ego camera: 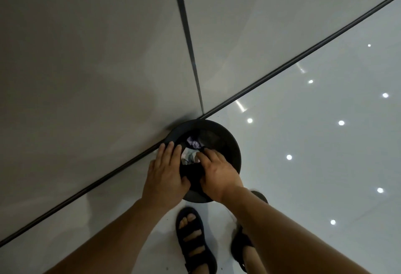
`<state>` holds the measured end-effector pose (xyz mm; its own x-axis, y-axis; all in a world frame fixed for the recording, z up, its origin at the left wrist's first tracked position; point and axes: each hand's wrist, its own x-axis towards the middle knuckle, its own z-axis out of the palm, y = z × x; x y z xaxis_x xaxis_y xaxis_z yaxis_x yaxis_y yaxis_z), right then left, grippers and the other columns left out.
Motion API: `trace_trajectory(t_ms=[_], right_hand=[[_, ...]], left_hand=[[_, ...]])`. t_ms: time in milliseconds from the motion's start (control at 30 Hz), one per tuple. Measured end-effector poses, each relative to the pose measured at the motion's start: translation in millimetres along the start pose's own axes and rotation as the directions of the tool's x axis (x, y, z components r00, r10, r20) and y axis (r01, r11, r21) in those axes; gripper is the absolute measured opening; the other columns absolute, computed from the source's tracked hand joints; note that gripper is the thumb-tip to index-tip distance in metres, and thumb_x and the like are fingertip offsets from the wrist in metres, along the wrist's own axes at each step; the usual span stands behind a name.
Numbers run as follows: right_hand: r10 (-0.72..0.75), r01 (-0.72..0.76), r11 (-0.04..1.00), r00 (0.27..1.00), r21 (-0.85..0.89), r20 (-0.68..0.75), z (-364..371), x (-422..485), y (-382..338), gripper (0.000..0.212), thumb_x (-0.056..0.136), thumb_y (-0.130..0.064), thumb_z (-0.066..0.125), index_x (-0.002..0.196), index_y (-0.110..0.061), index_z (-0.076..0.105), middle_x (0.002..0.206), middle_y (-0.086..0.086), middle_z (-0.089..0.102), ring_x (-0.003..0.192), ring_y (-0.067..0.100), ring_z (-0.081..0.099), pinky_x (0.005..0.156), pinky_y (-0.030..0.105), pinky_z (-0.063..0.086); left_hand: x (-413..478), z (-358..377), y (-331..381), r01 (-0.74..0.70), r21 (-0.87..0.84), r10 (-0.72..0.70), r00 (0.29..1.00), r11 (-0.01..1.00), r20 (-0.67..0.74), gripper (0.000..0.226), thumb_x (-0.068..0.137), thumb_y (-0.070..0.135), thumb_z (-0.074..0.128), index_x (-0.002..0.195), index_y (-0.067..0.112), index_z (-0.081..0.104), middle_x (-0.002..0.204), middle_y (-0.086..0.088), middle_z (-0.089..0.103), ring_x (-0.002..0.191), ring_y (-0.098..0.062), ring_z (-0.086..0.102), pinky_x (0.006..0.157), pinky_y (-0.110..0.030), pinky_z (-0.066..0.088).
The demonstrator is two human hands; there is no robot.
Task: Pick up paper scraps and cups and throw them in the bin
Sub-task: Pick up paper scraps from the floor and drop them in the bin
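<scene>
A round black bin [230, 143] stands on the floor against the wall, seen from above. Both my hands are over its opening. My left hand [167, 169] lies flat with straight fingers across the bin's left rim. My right hand [217, 169] reaches in from the near side, its fingers stretched toward a crumpled white paper wad [189, 157]. The wad sits between the fingertips of both hands; I cannot tell whether either hand pinches it. Deeper inside the bin lies another crumpled scrap [193, 142], white and purple. No cups are in view.
A grey wall [86, 57] with a dark vertical seam rises right behind the bin, edged by a dark skirting strip [86, 189]. The glossy pale floor [303, 165] reflects ceiling lights. My feet in black sandals [193, 239] stand just short of the bin.
</scene>
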<state>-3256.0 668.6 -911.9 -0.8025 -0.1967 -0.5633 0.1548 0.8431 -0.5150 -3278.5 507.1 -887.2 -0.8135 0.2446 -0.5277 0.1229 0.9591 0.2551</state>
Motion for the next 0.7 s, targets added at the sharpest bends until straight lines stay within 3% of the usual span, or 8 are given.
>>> trace_trajectory(t_ms=[133,233,400,700], right_hand=[[0.041,-0.033,0.998,0.99,0.058,-0.138,-36,-23,-16,0.062,0.094,-0.034,0.05,0.151,-0.024,0.028,0.155,0.003,0.031,0.144,0.024,0.025,0.118,0.041,0.027],[0.109,-0.11,0.994,0.98,0.004,-0.165,-73,-52,-18,0.069,0.091,-0.038,0.05,0.152,-0.025,0.022,0.158,0.005,0.023,0.145,0.027,0.019,0.116,0.043,0.025],[0.276,-0.274,0.961,0.948,0.031,-0.159,-137,-127,-12,0.076,0.091,-0.047,0.051,0.153,-0.031,0.01,0.163,0.004,0.005,0.149,0.03,0.003,0.116,0.05,0.021],[0.539,-0.516,0.842,0.785,0.161,-0.305,-246,-332,-5,0.077,0.092,-0.054,0.047,0.154,-0.032,0.006,0.164,0.004,0.002,0.15,0.028,-0.001,0.116,0.051,0.023]], left_hand=[[-3,-39,19,-0.03,0.011,0.03,1.0,0.999,0.002,0.079,0.088,0.035,0.054,0.153,0.02,0.012,0.161,-0.003,0.009,0.148,-0.02,-0.001,0.117,-0.042,0.017],[-9,-77,45,-0.092,0.051,0.093,0.996,0.994,-0.014,0.074,0.089,0.037,0.052,0.152,0.018,0.017,0.16,-0.004,0.014,0.148,-0.021,0.003,0.116,-0.044,0.02],[-35,-144,112,-0.193,0.136,0.188,0.981,0.972,0.049,0.07,0.093,0.043,0.043,0.152,0.021,0.013,0.161,-0.002,0.009,0.148,-0.021,0.0,0.118,-0.044,0.013],[-132,-244,302,-0.524,0.294,0.471,0.851,0.8,0.233,0.072,0.094,0.047,0.039,0.153,0.022,0.005,0.161,-0.002,-0.001,0.148,-0.022,-0.008,0.118,-0.047,0.004]])
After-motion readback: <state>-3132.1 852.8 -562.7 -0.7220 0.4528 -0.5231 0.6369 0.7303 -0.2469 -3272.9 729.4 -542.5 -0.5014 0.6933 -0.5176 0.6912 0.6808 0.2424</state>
